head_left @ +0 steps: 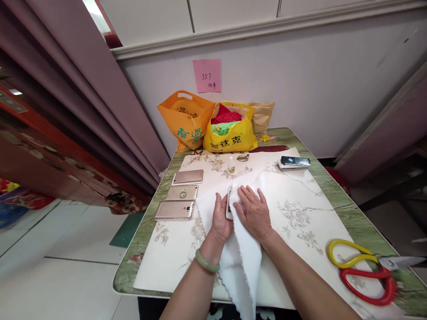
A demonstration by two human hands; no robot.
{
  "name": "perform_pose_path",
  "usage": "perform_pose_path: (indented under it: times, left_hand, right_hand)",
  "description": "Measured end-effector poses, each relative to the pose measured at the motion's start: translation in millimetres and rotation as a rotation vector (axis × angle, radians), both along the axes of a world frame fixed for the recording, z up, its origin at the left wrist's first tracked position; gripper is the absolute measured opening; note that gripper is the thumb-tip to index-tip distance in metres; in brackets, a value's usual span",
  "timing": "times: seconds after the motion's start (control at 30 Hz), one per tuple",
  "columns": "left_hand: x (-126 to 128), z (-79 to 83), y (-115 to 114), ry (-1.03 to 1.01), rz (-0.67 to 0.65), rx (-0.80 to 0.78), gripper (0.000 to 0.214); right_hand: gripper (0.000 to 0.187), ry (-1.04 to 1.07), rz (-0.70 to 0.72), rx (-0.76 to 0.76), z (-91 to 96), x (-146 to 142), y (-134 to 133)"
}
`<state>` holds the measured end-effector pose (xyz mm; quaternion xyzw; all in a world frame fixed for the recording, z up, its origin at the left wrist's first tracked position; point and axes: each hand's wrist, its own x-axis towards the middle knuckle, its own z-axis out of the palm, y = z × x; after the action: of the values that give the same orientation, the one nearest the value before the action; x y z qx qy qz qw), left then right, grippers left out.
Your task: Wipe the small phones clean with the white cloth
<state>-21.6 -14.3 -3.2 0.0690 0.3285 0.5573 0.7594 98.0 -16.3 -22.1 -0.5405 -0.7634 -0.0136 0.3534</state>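
My left hand [220, 216] grips the left edge of a white smartphone [229, 205] that lies mostly under a white cloth [242, 262]. My right hand [254, 212] lies flat on the cloth, fingers spread, pressing it onto the phone. The cloth hangs down over the table's near edge. A green bangle [207, 262] sits on my left wrist. Three gold phones [182, 192] lie face down in a column to the left.
A floral white sheet [300, 209] covers the green table [350, 209]. Yellow and red scissors [363, 266] lie at the right. A dark keypad phone [295, 162], a small bottle [231, 165], and orange [187, 120] and yellow bags [230, 129] stand farther back.
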Motion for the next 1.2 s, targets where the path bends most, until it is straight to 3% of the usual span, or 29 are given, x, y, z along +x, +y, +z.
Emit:
perform_pose_path:
  times: [0.3, 0.47, 0.6, 1.2]
  left_hand:
    - [-1.7, 2.7, 2.4, -0.046, 0.101, 0.037, 0.055]
    - [-1.9, 2.5, 1.0, -0.019, 0.131, 0.038, 0.051]
    - [-1.0, 1.3, -0.7, -0.019, 0.110, 0.036, 0.048]
    - [-0.9, -2.2, 0.0, 0.063, 0.013, 0.045, 0.056]
  right_hand:
    - [0.016, 0.116, 0.128, 0.124, 4.5, 3.1, -1.2]
    - [0.015, 0.176, 0.323, 0.173, 6.9, 1.0, -5.8]
    - [0.024, 0.132, 0.448, 0.105, 5.4, -1.3, -7.4]
    - [0.062, -0.086, 0.118, -0.110, 1.9, -3.4, -2.0]
